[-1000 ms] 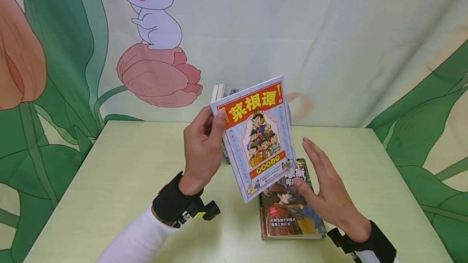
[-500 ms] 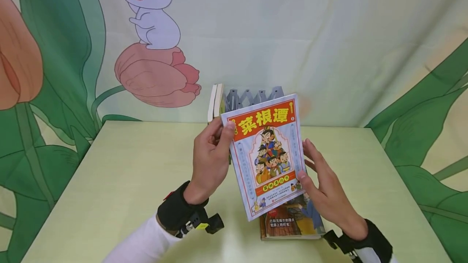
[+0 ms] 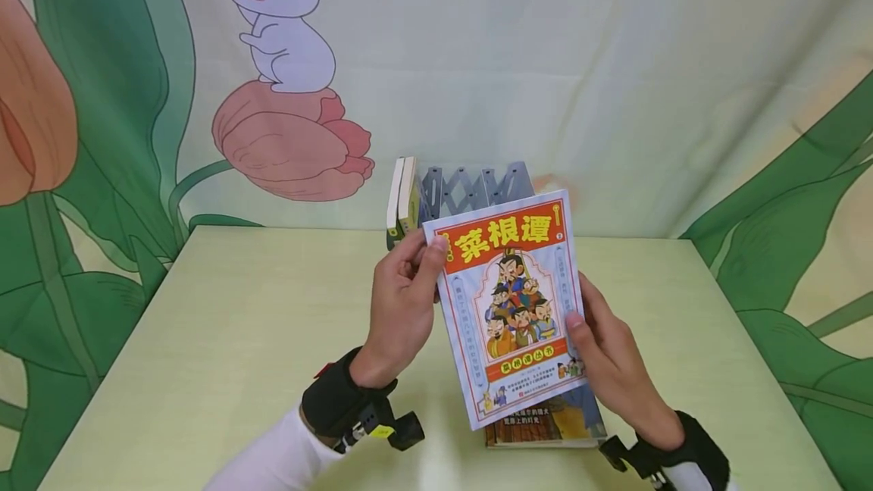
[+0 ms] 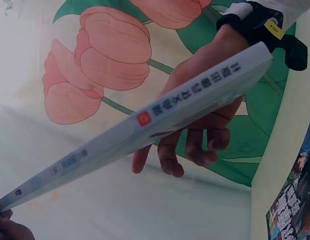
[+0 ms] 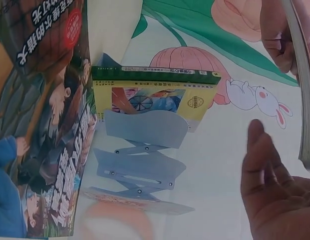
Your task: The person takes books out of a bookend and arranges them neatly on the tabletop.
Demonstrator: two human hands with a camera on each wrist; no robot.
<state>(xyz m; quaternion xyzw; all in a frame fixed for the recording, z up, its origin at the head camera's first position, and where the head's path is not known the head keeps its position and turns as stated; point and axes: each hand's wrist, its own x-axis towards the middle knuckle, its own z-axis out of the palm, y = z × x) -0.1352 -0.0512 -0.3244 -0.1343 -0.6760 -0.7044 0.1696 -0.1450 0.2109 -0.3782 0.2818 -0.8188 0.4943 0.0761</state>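
Note:
A thin comic book (image 3: 521, 301) with a white and red cover and yellow Chinese lettering is held up, tilted, above the table. My left hand (image 3: 402, 309) pinches its upper left corner, thumb on the front. My right hand (image 3: 624, 370) holds the lower right edge, thumb on the cover and fingers behind. In the left wrist view the spine (image 4: 169, 107) faces the camera, with the right hand's fingers showing beneath it. Partly hidden below lies a brown-covered book (image 3: 546, 426), seen larger in the right wrist view.
A grey-blue expanding bookend (image 3: 470, 192) stands at the table's back edge. Two upright books (image 3: 402, 207), one with a green spine and one yellow, lean at its left end. Behind the pale table (image 3: 273, 339) hangs a curtain (image 3: 614, 82) with flowers and a rabbit.
The comic book has come down and to the right, uncovering the bookend. My right hand, apart from it a second ago, now holds its right edge. The left hand keeps its pinch.

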